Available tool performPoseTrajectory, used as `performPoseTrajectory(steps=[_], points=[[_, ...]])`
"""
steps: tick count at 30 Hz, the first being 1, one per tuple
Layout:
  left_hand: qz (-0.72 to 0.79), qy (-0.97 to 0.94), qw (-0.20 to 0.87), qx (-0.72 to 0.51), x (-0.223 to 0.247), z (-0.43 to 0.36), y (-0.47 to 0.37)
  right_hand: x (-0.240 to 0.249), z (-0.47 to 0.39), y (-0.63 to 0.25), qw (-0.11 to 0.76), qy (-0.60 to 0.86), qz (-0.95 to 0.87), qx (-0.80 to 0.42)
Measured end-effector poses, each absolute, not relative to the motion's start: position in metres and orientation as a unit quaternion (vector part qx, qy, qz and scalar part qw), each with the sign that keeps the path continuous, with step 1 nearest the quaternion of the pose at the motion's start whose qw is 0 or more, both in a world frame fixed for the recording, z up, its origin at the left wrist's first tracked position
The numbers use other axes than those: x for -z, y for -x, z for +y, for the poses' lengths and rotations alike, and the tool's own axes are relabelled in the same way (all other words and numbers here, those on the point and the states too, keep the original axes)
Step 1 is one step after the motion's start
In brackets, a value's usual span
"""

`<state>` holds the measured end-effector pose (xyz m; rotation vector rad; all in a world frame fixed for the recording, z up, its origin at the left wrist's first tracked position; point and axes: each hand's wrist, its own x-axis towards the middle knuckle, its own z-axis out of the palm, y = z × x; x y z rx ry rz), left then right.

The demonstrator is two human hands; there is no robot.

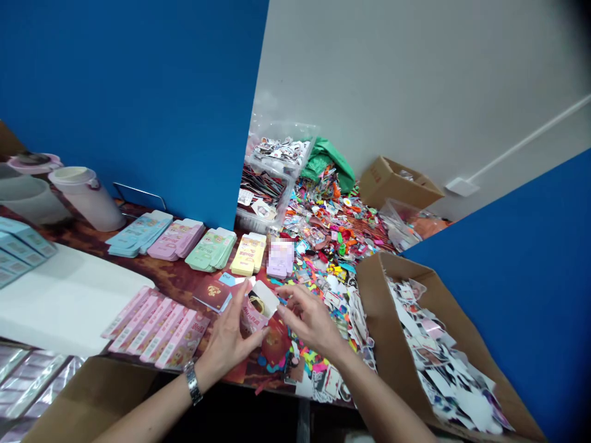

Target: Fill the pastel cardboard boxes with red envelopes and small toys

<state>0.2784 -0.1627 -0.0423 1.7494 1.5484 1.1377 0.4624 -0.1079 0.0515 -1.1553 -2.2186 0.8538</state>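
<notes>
My left hand is wrapped around a small pink carton, its thumb along the near side. The carton's top is open, with a white flap raised and a pale looped band showing inside. By the flap's right edge is my right hand, fingers curved and apart; whether they touch the flap I cannot tell. Dark red printed cards lie on the table just left of the carton. Several filled-looking pink boxes lie in a row to the left of my left hand.
Flat carton stacks in blue, pink, green, yellow and lilac line the back. Loose colourful trinkets cover the right side. A cardboard box of cutouts stands at right; cups at left.
</notes>
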Motion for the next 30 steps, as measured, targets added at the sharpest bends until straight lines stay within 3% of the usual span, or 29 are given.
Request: performPoseTrajectory(steps=[4,12,17,23,30], points=[[0.538,-0.679,0.258,-0.428,0.037,-0.165,-0.275,-0.033,-0.126,-0.454,0.303,0.450,-0.759,-0.359],[0.513,-0.721,0.199,-0.422,0.035,-0.171,-0.269,-0.029,-0.141,-0.439,0.375,0.446,-0.752,-0.308],[0.546,-0.711,0.193,-0.399,0.034,-0.176,-0.271,-0.035,-0.143,-0.441,0.379,0.400,-0.780,-0.297],[0.551,-0.717,0.199,-0.379,0.028,-0.175,-0.274,-0.040,-0.140,-0.438,0.352,0.446,-0.745,-0.350],[0.579,-0.735,0.131,-0.327,0.027,-0.178,-0.278,-0.043,-0.147,-0.432,0.367,0.436,-0.773,-0.278]])
